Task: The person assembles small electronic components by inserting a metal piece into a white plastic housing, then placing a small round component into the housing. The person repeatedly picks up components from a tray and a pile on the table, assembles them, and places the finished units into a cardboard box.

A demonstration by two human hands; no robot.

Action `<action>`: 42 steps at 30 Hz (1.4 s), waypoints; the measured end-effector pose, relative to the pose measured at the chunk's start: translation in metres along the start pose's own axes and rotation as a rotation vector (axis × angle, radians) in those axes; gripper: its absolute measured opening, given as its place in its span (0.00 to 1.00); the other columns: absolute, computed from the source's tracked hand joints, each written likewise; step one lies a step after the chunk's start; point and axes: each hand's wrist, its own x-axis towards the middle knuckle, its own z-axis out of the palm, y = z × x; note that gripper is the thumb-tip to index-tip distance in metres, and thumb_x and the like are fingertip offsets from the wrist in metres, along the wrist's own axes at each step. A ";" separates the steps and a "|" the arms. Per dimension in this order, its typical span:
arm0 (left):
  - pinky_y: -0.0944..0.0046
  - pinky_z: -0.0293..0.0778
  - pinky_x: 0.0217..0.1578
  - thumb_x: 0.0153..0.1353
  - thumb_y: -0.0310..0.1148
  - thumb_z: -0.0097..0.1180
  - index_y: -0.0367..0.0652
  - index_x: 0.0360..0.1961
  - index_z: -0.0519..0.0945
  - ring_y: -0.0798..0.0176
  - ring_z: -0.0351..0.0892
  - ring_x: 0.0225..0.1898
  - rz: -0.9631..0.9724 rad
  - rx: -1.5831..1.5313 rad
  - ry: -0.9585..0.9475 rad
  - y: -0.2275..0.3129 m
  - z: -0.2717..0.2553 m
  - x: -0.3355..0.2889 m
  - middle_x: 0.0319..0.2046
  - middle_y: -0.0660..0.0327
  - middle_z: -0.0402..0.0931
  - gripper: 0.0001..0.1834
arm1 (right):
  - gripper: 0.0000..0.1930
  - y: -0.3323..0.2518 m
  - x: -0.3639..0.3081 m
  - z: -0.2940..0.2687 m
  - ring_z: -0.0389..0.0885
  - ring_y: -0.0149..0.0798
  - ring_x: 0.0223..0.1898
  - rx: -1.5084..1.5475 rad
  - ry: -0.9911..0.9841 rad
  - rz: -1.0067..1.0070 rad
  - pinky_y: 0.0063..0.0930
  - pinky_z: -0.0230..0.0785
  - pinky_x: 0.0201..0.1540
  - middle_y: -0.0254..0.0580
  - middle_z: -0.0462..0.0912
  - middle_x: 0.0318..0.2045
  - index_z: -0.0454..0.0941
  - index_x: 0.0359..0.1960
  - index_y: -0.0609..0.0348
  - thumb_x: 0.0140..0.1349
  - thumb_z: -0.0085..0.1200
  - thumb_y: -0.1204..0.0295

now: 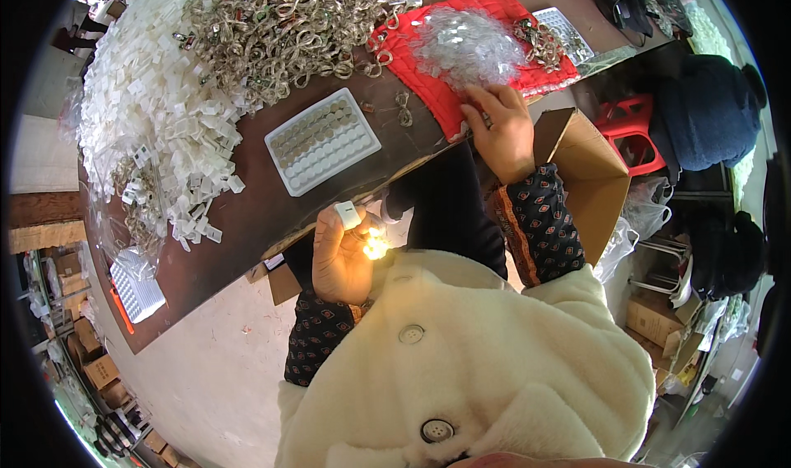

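My left hand (339,262) is closed around a small white battery box (348,214), held upright between thumb and fingers in front of my coat. A lit bundle of warm-yellow string lights (376,244) glows against the same hand. Farther off and to the right, my right hand (503,130) reaches over the table edge with its fingers apart. Its fingertips are at the near edge of a heap of clear plastic pieces (465,44), which lies on a red quilted cloth (432,101). I see nothing held in it.
White battery boxes (156,130) and coiled string lights (280,35) are heaped on the brown table (222,258). A white tray (321,142) holds several rows of coin cells. An open cardboard box (589,180) and a red stool (630,134) stand to the right.
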 end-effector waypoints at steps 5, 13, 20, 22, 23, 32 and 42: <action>0.63 0.65 0.39 0.69 0.39 0.55 0.49 0.42 0.74 0.65 0.66 0.35 -0.010 0.030 -0.015 0.001 0.000 0.001 0.36 0.62 0.75 0.08 | 0.12 -0.007 -0.017 0.004 0.79 0.47 0.37 0.029 -0.057 -0.095 0.38 0.73 0.41 0.43 0.79 0.35 0.86 0.39 0.57 0.51 0.67 0.75; 0.61 0.64 0.37 0.70 0.40 0.54 0.48 0.43 0.74 0.64 0.66 0.36 0.002 0.041 -0.005 0.000 -0.005 -0.001 0.36 0.62 0.74 0.09 | 0.06 0.005 -0.008 0.010 0.80 0.48 0.35 0.097 -0.061 -0.029 0.36 0.74 0.39 0.43 0.82 0.33 0.83 0.35 0.58 0.56 0.62 0.76; 0.61 0.65 0.39 0.68 0.37 0.56 0.47 0.47 0.74 0.63 0.68 0.39 0.026 0.070 -0.009 0.002 -0.004 -0.004 0.39 0.60 0.75 0.10 | 0.04 -0.028 0.009 -0.010 0.79 0.25 0.36 0.736 -0.195 0.412 0.19 0.72 0.38 0.38 0.83 0.31 0.80 0.40 0.64 0.66 0.55 0.81; 0.61 0.66 0.41 0.67 0.36 0.57 0.47 0.49 0.75 0.62 0.69 0.40 0.063 0.080 0.018 0.002 -0.002 -0.005 0.40 0.58 0.76 0.12 | 0.05 -0.056 0.000 -0.016 0.80 0.27 0.36 0.955 -0.307 0.361 0.20 0.73 0.39 0.38 0.83 0.32 0.80 0.41 0.64 0.64 0.56 0.82; 0.61 0.67 0.42 0.67 0.35 0.58 0.47 0.50 0.76 0.62 0.70 0.41 0.092 0.088 0.036 0.002 -0.001 -0.007 0.41 0.57 0.77 0.13 | 0.06 -0.071 -0.006 -0.017 0.80 0.28 0.36 1.076 -0.383 0.343 0.21 0.73 0.39 0.38 0.82 0.33 0.81 0.41 0.64 0.63 0.57 0.83; 0.60 0.74 0.49 0.70 0.31 0.54 0.47 0.51 0.76 0.56 0.80 0.54 0.285 -0.011 -0.099 0.018 -0.002 -0.018 0.48 0.52 0.82 0.10 | 0.09 -0.142 -0.014 -0.011 0.83 0.38 0.34 0.749 -0.368 -0.141 0.24 0.75 0.36 0.43 0.83 0.34 0.83 0.41 0.61 0.60 0.58 0.85; 0.57 0.75 0.49 0.68 0.32 0.56 0.43 0.50 0.78 0.62 0.80 0.47 0.239 0.038 -0.066 0.020 -0.005 -0.027 0.44 0.56 0.82 0.11 | 0.03 -0.166 -0.018 -0.021 0.86 0.36 0.41 0.856 -0.507 -0.016 0.25 0.76 0.45 0.49 0.86 0.42 0.80 0.37 0.65 0.63 0.57 0.83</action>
